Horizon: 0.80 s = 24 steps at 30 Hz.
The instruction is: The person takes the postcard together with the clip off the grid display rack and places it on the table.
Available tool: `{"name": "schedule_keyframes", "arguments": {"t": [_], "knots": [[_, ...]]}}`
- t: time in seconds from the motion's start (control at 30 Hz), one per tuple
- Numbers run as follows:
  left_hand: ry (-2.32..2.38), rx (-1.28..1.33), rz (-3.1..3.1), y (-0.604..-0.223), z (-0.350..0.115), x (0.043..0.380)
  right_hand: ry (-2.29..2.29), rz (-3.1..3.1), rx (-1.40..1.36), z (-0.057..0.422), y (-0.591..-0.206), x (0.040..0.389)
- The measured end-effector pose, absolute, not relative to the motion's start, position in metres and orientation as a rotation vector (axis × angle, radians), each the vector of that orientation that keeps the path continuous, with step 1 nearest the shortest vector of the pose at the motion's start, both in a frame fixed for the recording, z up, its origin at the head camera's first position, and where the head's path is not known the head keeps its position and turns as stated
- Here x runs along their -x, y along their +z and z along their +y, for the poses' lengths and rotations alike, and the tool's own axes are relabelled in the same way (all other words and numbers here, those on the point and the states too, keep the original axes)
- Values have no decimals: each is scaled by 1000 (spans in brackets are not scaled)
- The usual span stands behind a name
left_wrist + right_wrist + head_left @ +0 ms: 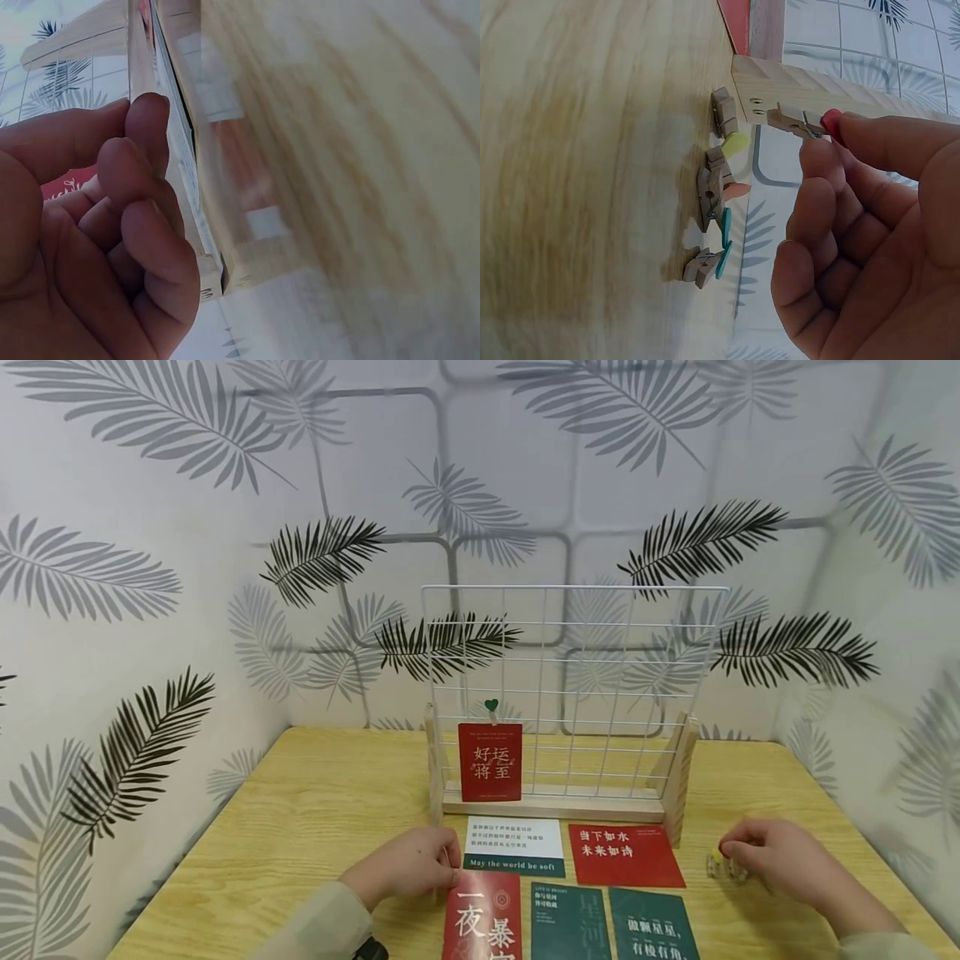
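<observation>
In the head view my left hand [414, 866] is beside the upper left corner of a red card [480, 920]. Its fingers are loosely bent, the thumb tip close to the index fingertip; the left wrist view shows nothing between them. On the right, my right hand [787, 864] pinches a small wooden clothespin [796, 121] by its red end between thumb and index finger. Several more mini clothespins [714, 186] with yellow, orange and teal decorations lie on the table just below that hand.
A white wire grid rack [577, 693] on wooden feet stands behind the cards. A green-heart clothespin [492, 708] holds a red card [490, 762] on it. A white-and-green card [514, 847], another red card [625, 857] and two green cards [567, 922] lie before it.
</observation>
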<state>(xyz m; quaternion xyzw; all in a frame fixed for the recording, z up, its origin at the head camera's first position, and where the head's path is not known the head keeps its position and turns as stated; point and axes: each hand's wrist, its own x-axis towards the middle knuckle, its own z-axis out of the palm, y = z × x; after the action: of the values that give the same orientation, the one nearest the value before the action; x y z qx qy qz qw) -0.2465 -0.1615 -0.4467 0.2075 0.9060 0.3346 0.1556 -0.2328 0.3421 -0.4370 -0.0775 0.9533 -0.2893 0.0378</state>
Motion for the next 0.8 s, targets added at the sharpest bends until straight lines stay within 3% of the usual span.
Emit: {"name": "schedule_keyframes", "arguments": {"t": [0.8], "knots": [[760,-500,2598,-452,-153,255,-793,2871,231,354,-452,230]]}}
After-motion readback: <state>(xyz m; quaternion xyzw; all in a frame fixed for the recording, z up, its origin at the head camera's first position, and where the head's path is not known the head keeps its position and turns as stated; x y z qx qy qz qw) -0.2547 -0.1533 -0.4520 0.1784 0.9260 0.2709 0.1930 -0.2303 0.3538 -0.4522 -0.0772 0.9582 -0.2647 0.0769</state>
